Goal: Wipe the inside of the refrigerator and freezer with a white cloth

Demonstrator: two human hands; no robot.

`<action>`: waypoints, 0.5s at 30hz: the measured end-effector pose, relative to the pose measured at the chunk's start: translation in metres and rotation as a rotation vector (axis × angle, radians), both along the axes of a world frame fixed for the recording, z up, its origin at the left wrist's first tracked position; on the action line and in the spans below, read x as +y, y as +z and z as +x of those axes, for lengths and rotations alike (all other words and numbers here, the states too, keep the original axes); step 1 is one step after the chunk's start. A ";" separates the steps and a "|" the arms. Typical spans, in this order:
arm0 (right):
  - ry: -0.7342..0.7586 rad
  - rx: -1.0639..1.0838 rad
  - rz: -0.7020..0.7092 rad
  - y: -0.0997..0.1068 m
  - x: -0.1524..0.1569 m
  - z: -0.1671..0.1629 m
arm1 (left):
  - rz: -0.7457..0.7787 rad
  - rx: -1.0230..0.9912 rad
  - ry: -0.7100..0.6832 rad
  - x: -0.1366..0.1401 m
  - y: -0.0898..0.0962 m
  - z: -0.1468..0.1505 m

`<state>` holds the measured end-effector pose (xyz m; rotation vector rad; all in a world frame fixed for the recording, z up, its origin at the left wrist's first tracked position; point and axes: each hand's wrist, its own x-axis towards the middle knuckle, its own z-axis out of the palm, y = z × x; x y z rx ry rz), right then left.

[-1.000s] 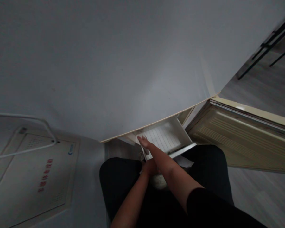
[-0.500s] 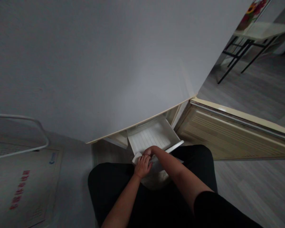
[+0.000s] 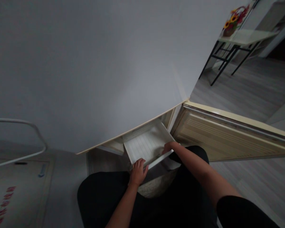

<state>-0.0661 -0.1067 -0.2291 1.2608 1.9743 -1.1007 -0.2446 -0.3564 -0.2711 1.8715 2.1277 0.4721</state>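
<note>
A white ribbed drawer [image 3: 144,142] is pulled out of the low cream cabinet, which looks like a freezer, between my knees. My left hand [image 3: 138,171] grips the drawer's front left corner, fingers lying over the rim. At the front right, my right hand [image 3: 168,147] reaches over the front edge into the drawer. Its fingers are curled and point down inside, close to the front wall. What they hold, if anything, is too dark and blurred to make out. The drawer floor shows nothing lying on it.
The cream door [image 3: 228,133] stands wide open on the right. A pale wall-like surface [image 3: 109,63] rises ahead. To the left are a white curved rail [image 3: 38,133] and a panel with red lettering [image 3: 19,190]. A table [image 3: 249,37] with flowers stands far right.
My right hand has moved right along the drawer front, away from my left hand. The white crumpled cloth or paper seen by my left hand is no longer visible there. The view has shifted slightly.
</note>
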 end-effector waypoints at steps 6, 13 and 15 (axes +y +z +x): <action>0.235 0.051 0.170 0.008 0.010 0.032 | 0.042 0.006 0.016 0.000 -0.004 -0.001; 0.362 0.287 0.649 -0.001 0.031 0.021 | 0.117 0.053 -0.061 0.000 -0.011 -0.003; 0.434 0.279 0.757 -0.011 0.039 0.017 | 0.114 0.063 -0.070 0.000 -0.010 -0.002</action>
